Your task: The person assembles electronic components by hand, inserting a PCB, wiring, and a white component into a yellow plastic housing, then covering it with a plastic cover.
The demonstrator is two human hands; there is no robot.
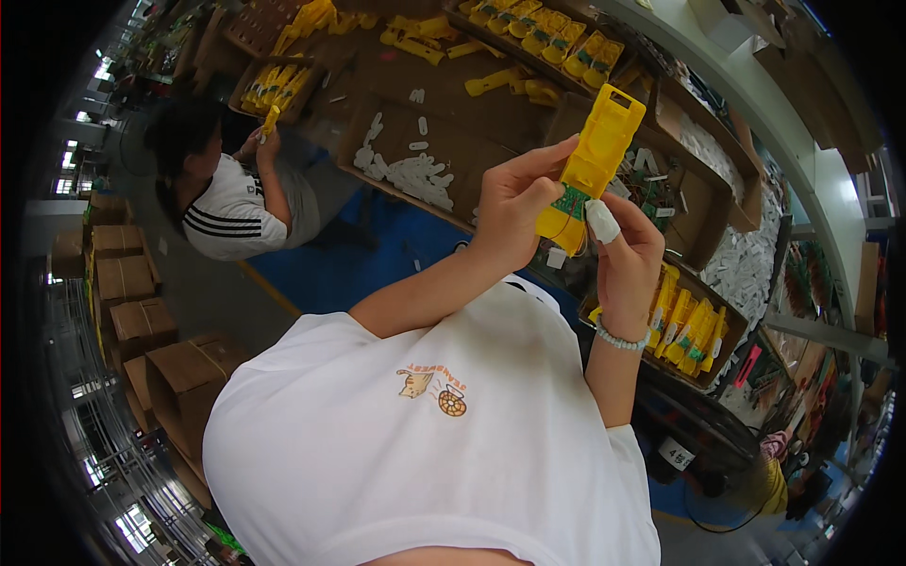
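Housing pinched by left hand and right hand — thin wires could snag if board shifts.

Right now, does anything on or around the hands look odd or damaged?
Yes: what looks like a white wrapping covers one digit of the right hand, while the left hand shows none. Its purpose can't be told.

Smooth, faintly glossy plastic housing; matt cardboard carton; cloth shirt
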